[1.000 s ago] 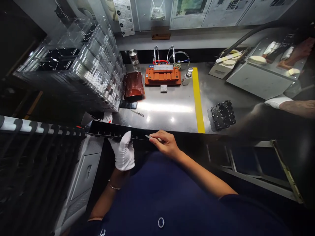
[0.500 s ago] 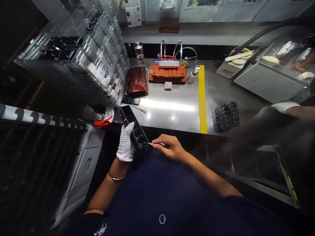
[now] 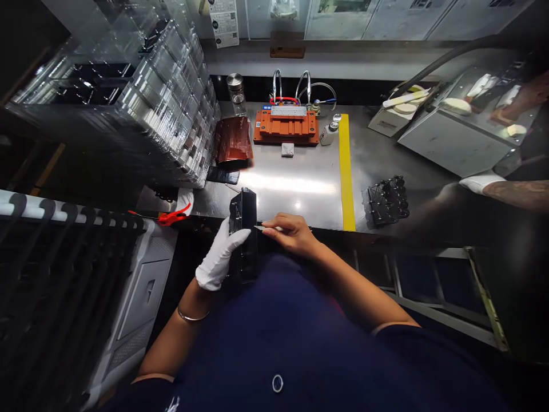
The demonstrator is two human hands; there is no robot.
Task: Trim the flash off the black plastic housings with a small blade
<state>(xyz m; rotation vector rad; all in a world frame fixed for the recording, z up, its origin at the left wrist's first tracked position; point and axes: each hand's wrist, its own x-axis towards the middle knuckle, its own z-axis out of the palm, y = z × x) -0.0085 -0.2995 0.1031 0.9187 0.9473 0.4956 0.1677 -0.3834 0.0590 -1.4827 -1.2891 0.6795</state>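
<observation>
In the head view my left hand point(image 3: 218, 254), in a white glove, is closed round a long black plastic part point(image 3: 247, 214). The part stands on edge, its long side running toward my body, and its smooth face is turned to the right. My bare right hand point(image 3: 291, 233) pinches a small blade point(image 3: 259, 228) between thumb and fingers. The blade's tip points left and lies at or very near the part's right edge; whether it touches I cannot tell. Most of the blade's handle is hidden in my fingers.
An orange fixture point(image 3: 286, 126) stands at the back of the metal bench, beside a small white bottle point(image 3: 329, 134). Stacked clear trays point(image 3: 171, 109) rise at left. Red-handled cutters point(image 3: 174, 216) lie at the left edge. Another person's gloved hand point(image 3: 478, 182) is at right, near black parts point(image 3: 386, 200).
The black part has been turned from slanting with its ribbed inside up to standing on edge, nearly straight. My right hand has moved up and slightly left with the blade.
</observation>
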